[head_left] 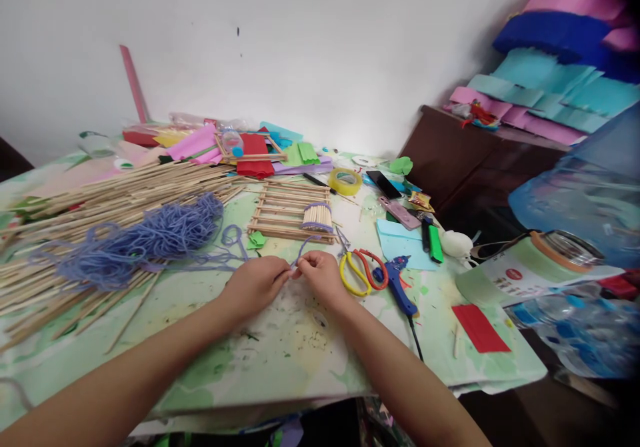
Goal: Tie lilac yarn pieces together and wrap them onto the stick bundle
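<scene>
My left hand (257,287) and my right hand (323,277) meet over the table, fingertips pinched close together on a strand of purple yarn (304,247). From between my fingers the strand goes up toward a small mat of short sticks (317,216) bound with purple yarn. That mat lies on the right part of a flat wooden stick frame (280,210). Left of my hands, a tangled heap of purple yarn (165,240) rests on many thin wooden sticks (110,193). The exact fingertip grip is partly hidden.
Right of my hands lie scissors (363,270), a blue glue gun (399,287) with a cord, and red paper (481,328). Behind are yellow tape (345,181), phones (384,184) and coloured paper (255,153). A large flask (525,267) stands at the right edge.
</scene>
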Demonstrator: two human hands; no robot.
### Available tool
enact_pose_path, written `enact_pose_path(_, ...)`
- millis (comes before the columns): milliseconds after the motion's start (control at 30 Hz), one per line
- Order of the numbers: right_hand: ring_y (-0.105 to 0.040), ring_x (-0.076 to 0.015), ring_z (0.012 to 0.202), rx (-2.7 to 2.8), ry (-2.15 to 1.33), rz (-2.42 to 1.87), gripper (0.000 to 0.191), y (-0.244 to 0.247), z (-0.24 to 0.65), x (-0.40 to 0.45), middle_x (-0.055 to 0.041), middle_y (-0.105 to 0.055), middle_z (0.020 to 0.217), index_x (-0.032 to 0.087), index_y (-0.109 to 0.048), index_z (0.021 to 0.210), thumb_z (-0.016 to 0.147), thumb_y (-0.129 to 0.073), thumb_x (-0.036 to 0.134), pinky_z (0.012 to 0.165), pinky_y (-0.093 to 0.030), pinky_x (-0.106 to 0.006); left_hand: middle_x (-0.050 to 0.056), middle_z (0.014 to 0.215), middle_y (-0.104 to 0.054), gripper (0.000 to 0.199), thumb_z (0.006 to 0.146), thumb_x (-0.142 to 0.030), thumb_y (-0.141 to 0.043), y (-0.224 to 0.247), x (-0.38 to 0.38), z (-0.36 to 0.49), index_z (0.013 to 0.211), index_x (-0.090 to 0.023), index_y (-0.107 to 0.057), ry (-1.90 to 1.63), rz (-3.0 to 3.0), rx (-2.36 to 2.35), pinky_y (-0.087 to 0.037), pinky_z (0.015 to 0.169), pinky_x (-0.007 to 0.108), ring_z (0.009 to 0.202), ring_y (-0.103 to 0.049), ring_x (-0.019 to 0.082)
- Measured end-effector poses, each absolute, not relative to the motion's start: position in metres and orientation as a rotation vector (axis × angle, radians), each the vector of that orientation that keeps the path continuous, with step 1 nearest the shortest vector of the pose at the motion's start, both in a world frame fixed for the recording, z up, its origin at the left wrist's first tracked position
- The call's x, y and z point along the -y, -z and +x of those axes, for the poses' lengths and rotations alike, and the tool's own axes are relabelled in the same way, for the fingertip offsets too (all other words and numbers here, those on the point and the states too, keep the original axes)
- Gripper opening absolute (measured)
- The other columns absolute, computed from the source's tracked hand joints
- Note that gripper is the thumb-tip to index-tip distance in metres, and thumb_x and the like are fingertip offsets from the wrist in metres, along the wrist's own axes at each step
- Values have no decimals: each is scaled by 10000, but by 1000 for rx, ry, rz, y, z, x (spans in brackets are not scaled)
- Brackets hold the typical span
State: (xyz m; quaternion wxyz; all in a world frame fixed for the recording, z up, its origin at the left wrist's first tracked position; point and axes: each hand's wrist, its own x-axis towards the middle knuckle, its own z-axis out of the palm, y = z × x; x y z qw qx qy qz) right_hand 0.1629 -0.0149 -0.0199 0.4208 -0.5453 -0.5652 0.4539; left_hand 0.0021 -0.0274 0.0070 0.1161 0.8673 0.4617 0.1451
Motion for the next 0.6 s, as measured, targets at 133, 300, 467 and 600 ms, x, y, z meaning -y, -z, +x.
enact_pose_path(133, -307, -50, 379, 1087, -1315, -1257, 132, 16, 160, 18, 30, -568, 530, 161, -572, 615, 675, -530, 271, 397, -252, -195, 67, 784, -647, 333, 916, -298, -316, 0, 37, 9, 838, -167, -612, -335, 2715, -1164, -427, 677, 305, 754, -595, 201)
enact_pose_path(300, -191, -27, 334, 853, -1539, -1142, 125, 9, 159, 21, 87, -432, 467, 165, -544, 653, 640, -574, 285, 352, -115, -199, 71, 803, -634, 264, 884, -336, -415, 1, 32, 5, 837, -169, -614, -683, 2576, -1147, -427, 755, 335, 816, -569, 210)
enact_pose_path(467, -253, -44, 360, 1101, -1496, -1179, 113, 8, 158, 22, 83, -406, 437, 164, -554, 643, 657, -567, 276, 385, -177, -201, 89, 1020, -611, 337, 826, -434, -503, 2, 17, 2, 1017, -164, -565, -1026, 1819, -1238, -422, 830, 341, 940, -558, 209)
enact_pose_path(600, -319, -64, 444, 1327, -1416, -1160, 149, 10, 155, 24, 58, -424, 475, 158, -557, 614, 693, -545, 284, 458, -251, -201, -1, 740, -578, 380, 743, -467, -594, 8, 14, 8, 972, -168, -546, -887, 1273, -1059, -400, 542, 228, 626, -538, 127)
